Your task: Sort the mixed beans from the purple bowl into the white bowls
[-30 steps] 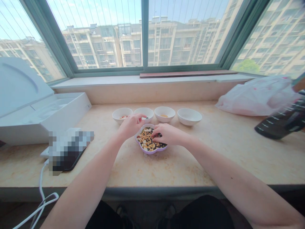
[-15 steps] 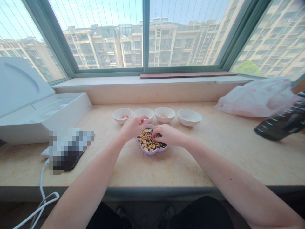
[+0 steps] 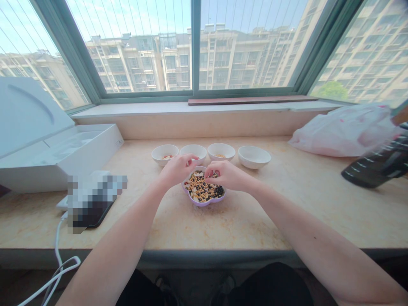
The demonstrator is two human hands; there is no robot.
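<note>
A purple-rimmed, lobed dish point(image 3: 201, 204) full of mixed beans point(image 3: 204, 187) stands in front of me: black beans, yellow beans and pale flat pieces. Over its upper right part is my right hand point(image 3: 228, 175), thumb and fingertips pinched together; whatever is between them is too small to name. My left hand point(image 3: 179, 169) hovers at the dish's upper left, its curled fingers reaching to the front of the second white bowl point(image 3: 193, 149). What those fingers hold, if anything, is hidden. Red and pale bits lie in the leftmost bowl point(image 3: 165, 151), yellow ones in the third bowl point(image 3: 221, 149).
A fourth white bowl point(image 3: 254, 156) ends the row on the right. Leftward are an open white box point(image 3: 89, 148), a partly blurred-out phone point(image 3: 98, 212) and a white cable point(image 3: 57, 238). A plastic bag point(image 3: 341, 134) and a dark bottle point(image 3: 369, 172) occupy the right side.
My right hand has lifted slightly from the beans and shifted a little right, uncovering more of them. The left hand stays nearly where it was.
</note>
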